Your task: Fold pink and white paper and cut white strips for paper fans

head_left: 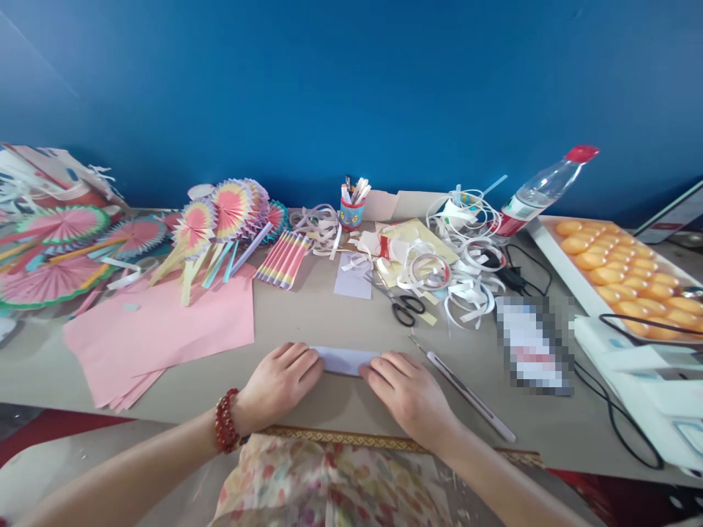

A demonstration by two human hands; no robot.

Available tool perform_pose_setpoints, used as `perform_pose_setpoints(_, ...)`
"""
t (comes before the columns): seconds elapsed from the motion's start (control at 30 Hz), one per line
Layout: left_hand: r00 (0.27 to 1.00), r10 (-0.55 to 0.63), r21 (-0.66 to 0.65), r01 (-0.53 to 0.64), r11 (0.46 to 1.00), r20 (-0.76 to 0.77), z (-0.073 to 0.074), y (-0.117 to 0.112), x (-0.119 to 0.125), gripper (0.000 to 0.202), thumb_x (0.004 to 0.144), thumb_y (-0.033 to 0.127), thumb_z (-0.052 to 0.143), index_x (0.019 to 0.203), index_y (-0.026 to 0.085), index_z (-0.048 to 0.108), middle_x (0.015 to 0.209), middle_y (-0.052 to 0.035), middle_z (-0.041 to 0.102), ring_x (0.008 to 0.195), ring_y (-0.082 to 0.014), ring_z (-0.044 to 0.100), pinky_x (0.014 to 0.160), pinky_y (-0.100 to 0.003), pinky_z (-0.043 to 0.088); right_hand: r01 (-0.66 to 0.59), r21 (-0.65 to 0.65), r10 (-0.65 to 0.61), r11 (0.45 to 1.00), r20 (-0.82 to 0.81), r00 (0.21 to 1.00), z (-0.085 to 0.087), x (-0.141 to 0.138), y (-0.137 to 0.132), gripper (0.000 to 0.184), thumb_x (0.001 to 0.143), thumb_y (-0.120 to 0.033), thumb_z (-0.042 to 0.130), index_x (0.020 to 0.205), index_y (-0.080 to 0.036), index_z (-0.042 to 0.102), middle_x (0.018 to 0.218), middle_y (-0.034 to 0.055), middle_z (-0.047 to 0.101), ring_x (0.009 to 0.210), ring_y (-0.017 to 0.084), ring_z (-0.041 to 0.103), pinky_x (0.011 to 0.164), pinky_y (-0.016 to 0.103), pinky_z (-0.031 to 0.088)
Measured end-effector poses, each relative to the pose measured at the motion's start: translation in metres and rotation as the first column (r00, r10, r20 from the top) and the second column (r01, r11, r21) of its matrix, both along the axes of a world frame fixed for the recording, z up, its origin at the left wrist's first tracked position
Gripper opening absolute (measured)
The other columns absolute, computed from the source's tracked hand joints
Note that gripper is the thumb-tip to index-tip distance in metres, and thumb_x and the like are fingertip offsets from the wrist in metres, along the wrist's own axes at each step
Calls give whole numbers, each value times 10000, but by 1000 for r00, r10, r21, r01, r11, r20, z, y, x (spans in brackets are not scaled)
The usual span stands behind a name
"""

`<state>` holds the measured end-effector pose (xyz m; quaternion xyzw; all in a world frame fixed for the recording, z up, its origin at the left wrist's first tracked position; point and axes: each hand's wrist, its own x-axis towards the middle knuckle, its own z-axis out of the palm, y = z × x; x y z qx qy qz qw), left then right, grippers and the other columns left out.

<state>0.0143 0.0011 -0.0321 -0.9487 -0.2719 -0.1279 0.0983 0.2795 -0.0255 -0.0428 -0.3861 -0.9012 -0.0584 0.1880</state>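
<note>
A narrow pale lilac folded paper strip (345,359) lies on the table near its front edge. My left hand (280,382) presses down on the strip's left end with fingers laid flat and together. My right hand (409,394) does the same on the strip's right end. Only the middle of the strip shows between the two hands. A red bead bracelet (225,421) circles my left wrist.
Pink paper sheets (159,329) lie at the left, with colourful paper fans (220,219) behind. Scissors (405,306), a ruler (469,395), curled white paper strips (461,271), a pen cup (351,208), a tilted plastic bottle (541,192) and a tray of orange balls (620,274) stand farther back and right.
</note>
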Motion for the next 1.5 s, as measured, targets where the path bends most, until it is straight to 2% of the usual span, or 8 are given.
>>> perform_pose_setpoints(0.13, 1000, 17, -78, -16, 997, 1, 0, 1, -3, 231, 984, 113, 404, 979, 133, 635, 905, -84, 637, 829, -203, 584, 757, -347, 479, -10, -86, 8, 996, -25, 1000, 3, 0, 2, 212, 964, -124, 460, 969, -160, 669, 867, 61, 652, 832, 192, 559, 742, 318, 426)
perform_pose_setpoints(0.23, 995, 80, -234, -63, 970, 62, 1, 8, -8, 227, 1000, 161, 402, 1002, 161, 629, 893, -69, 648, 820, -195, 592, 757, -335, 482, 30, -199, -49, 979, -88, 995, 9, 1, 8, 217, 966, -128, 458, 923, -177, 665, 858, 54, 655, 829, 182, 577, 739, 303, 445)
perform_pose_setpoints(0.4, 944, 267, -560, -115, 821, 196, 7, 19, -12, 189, 1009, 254, 433, 965, 184, 604, 886, -31, 647, 837, -167, 608, 765, -281, 467, 75, -376, -137, 924, -141, 980, 16, -2, 20, 152, 968, -200, 505, 944, -192, 655, 851, 46, 663, 823, 179, 618, 732, 285, 456)
perform_pose_setpoints(0.5, 932, 311, -646, -124, 753, 185, 11, 23, -13, 189, 1001, 250, 448, 930, 195, 615, 897, -21, 638, 840, -158, 607, 751, -258, 452, 121, -443, -181, 889, -96, 979, 17, -5, 27, 96, 951, -253, 562, 911, -200, 632, 841, 30, 668, 816, 179, 624, 714, 274, 435)
perform_pose_setpoints(0.67, 927, 331, -664, -136, 735, 176, 14, 31, -15, 192, 980, 270, 494, 874, 188, 632, 860, -27, 647, 877, -179, 595, 791, -273, 441, 199, -468, -231, 861, -12, 973, 18, -9, 34, 84, 933, -268, 589, 872, -211, 599, 801, 9, 672, 758, 176, 629, 652, 268, 385)
perform_pose_setpoints(0.9, 933, 328, -712, -130, 690, 147, 13, 40, -18, 181, 957, 268, 511, 850, 189, 633, 833, -16, 641, 838, -167, 594, 754, -255, 429, 199, -490, -222, 849, 11, 975, 20, -10, 40, 107, 930, -283, 558, 845, -227, 593, 781, 6, 684, 710, 172, 629, 603, 270, 360)
perform_pose_setpoints(1.2, 928, 356, -719, -171, 674, 113, 12, 44, -19, 170, 943, 294, 516, 861, 189, 623, 859, -10, 637, 805, -160, 592, 714, -243, 415, 248, -515, -254, 821, 59, 965, 20, -12, 42, 120, 924, -312, 573, 840, -228, 588, 780, 3, 685, 702, 174, 625, 586, 267, 344)
perform_pose_setpoints(1.5, 951, 303, -715, -168, 678, 63, 17, 52, -19, 210, 953, 322, 494, 866, 189, 633, 858, -11, 632, 798, -160, 581, 701, -243, 392, 272, -534, -270, 801, 84, 959, 22, -12, 43, 124, 922, -325, 577, 842, -233, 595, 772, -3, 678, 687, 166, 612, 571, 259, 335)
